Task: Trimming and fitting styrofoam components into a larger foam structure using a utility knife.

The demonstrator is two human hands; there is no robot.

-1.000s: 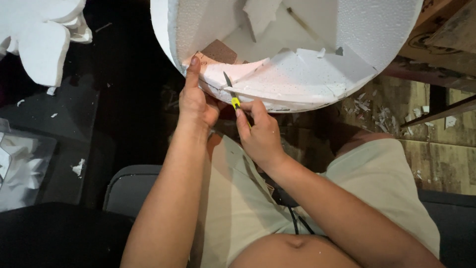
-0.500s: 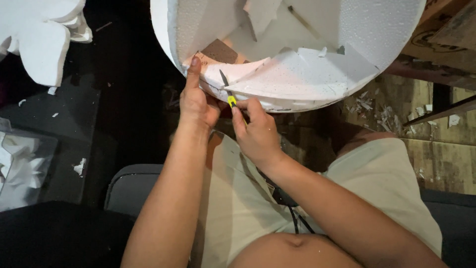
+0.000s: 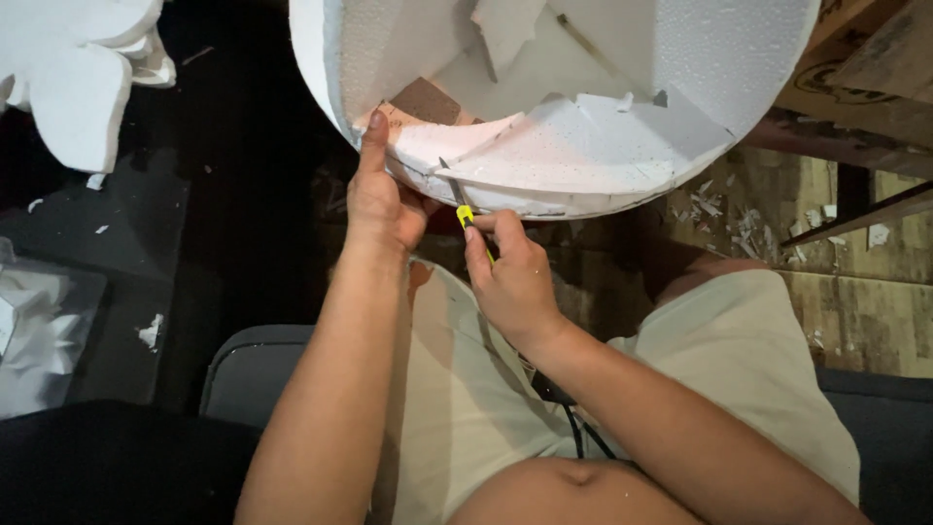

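1. The person sits on a chair (image 3: pixel 255 362) in pale shorts (image 3: pixel 466 408). Both arms reach up and away.
2. The right hand (image 3: pixel 513 277) is closed around a small knife (image 3: pixel 461 202) with a yellow bit. The blade pokes into the edge of the foam.
3. The left hand (image 3: pixel 381 199) is just beside it. Its grip is closed on the rim of the foam, with the thumb pressed flat on top.
4. The foam (image 3: pixel 583 146) is a big white round piece. It hangs over the knees and is partly cut away. A brown patch shows inside it.
5. The blade could slip, I think. The left hand sits very near the cut, so a hard push could send the knife into it.
6. The thin foam edge could also snap if the thumb pushes too hard.
7. Farther off, white crumbs (image 3: pixel 724 209) lie on the floor. Another white foam shape (image 3: pixel 68 83) sits at the far left.
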